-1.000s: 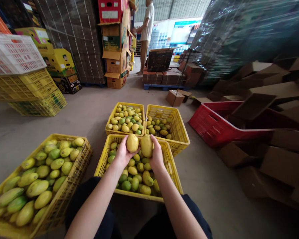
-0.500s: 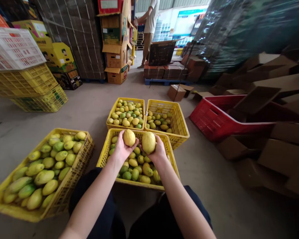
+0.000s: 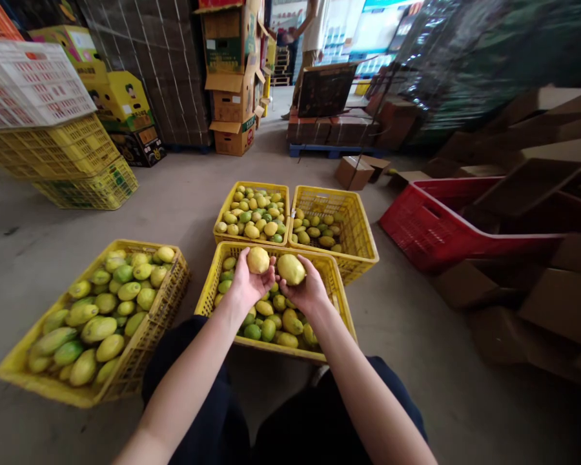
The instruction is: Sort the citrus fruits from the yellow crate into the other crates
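Note:
My left hand holds a yellow lemon, cradled in its curled fingers. A second, larger-looking lemon rests in my right hand, thumb along its side. Both hands are side by side, palms up, over a yellow crate of yellow and green lemons. Behind it stand two more yellow crates: the left one is filled with lemons, while the right one has a lower layer of them. To my left sits another crate, heaped with longer, greener lemons.
A red crate with cardboard in it stands at right, among loose cardboard boxes. Stacked crates are at far left. A person stands at the back by a blue pallet.
The lemon in my right hand has turned and now lies tilted, its tip toward the right. The whole view has shifted slightly. Both lemons stay in my hands.

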Action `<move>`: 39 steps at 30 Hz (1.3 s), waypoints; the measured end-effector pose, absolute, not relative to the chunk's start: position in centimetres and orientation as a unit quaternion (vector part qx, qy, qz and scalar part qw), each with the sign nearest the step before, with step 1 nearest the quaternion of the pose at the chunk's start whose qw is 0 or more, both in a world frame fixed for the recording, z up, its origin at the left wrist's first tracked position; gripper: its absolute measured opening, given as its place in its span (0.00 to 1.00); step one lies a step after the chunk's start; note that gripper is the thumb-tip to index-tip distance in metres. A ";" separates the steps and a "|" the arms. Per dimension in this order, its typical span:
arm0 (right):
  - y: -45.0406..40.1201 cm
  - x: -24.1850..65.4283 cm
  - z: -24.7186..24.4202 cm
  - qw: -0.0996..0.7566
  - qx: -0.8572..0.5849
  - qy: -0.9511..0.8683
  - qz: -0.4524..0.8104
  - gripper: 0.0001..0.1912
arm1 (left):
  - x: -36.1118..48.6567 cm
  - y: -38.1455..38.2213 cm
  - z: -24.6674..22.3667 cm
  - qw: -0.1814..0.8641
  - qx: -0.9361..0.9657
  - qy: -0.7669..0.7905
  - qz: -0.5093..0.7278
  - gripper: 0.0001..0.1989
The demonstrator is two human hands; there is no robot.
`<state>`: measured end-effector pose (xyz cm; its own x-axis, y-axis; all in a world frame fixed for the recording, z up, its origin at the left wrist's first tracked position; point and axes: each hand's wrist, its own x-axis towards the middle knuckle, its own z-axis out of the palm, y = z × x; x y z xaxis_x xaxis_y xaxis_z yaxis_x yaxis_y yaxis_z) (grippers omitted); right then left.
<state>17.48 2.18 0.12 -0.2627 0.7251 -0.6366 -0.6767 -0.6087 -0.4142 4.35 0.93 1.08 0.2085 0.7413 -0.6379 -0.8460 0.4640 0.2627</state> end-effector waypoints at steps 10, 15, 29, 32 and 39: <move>2.8 17.3 -0.5 0.457 -0.427 -0.066 0.778 0.11 | 4.7 1.2 1.0 0.728 -0.002 0.428 0.536 0.24; 2.5 16.8 -1.5 0.577 -0.451 -0.277 0.622 0.23 | 4.9 1.0 0.3 0.449 0.337 0.520 0.644 0.17; 1.9 16.9 -0.5 0.666 -0.382 -0.403 0.498 0.27 | 4.8 0.0 2.7 0.496 0.293 0.430 0.696 0.24; 2.1 17.4 -0.1 0.665 -0.369 -0.404 0.509 0.24 | 4.3 0.1 2.9 0.542 0.313 0.413 0.662 0.22; 2.9 18.5 0.6 0.620 -0.349 -0.328 0.621 0.19 | 3.1 0.5 2.8 0.617 0.265 0.401 0.623 0.08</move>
<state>18.52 2.88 0.59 0.0135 0.9995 -0.0272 -0.5418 -0.0155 -0.8404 3.06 0.47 2.81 -0.0975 0.9814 -0.1654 -0.5556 0.0842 0.8272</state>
